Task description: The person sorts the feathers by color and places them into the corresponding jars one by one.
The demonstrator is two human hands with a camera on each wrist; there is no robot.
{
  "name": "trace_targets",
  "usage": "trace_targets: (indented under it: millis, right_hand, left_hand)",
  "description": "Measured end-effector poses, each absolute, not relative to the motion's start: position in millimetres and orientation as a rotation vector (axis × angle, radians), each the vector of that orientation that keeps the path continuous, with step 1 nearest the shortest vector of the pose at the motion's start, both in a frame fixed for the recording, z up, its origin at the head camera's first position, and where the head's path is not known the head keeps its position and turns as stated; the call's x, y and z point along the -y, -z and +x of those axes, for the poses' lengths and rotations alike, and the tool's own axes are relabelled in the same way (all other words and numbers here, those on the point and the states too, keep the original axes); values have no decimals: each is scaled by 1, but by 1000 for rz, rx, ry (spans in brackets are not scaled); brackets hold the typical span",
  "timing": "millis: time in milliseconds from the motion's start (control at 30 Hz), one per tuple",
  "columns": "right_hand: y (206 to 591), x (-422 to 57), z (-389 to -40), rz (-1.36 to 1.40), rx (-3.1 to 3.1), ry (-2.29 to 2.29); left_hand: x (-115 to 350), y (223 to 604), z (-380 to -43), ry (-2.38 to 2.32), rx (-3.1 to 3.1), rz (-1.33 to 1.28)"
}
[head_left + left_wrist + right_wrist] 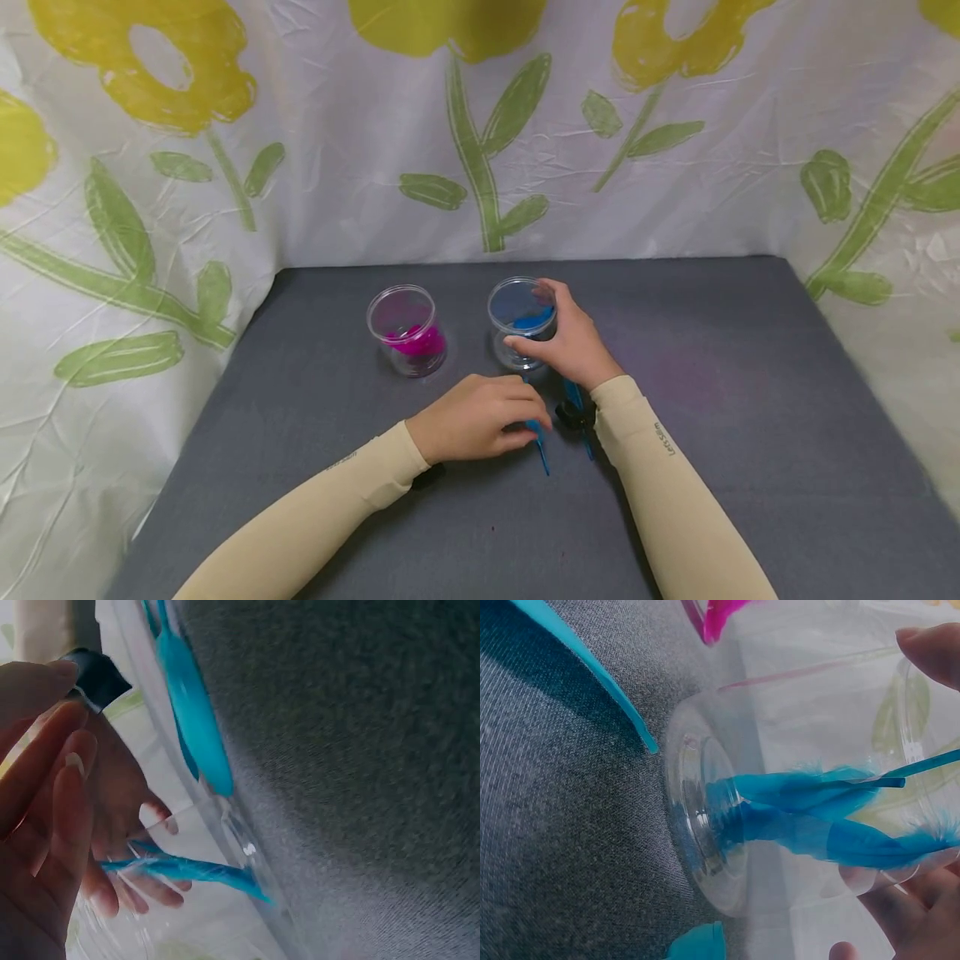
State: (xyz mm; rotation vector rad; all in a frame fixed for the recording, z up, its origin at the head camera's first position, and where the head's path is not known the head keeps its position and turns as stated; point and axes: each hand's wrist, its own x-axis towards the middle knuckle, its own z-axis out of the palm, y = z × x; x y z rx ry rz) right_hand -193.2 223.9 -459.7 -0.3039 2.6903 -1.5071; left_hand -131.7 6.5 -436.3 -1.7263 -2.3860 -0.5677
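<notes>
My right hand grips a clear round jar near its rim, thumb at the front and fingers round the far side. Blue feathers lean inside the jar, which stands upright on the dark cloth. My left hand hovers just in front of the jar, its fingers loosely bent and nothing visible between them in the left wrist view. Close under its fingertips lies a slim blue piece, broad at one end and narrowing to a thin stem. Another slim blue piece lies under the right wrist, partly hidden.
A second clear jar with bright pink feathers stands left of the first. Dark grey cloth covers the table. Behind and beside it hangs a white curtain printed with yellow flowers.
</notes>
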Motion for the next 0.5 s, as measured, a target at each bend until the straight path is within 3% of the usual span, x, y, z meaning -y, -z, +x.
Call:
trace_targets:
  millis: [500]
  right_hand:
    - [460,-224,-192,-297,-2659,1521]
  left_hand:
    - [-24,454,-113,179,2377,-1908]
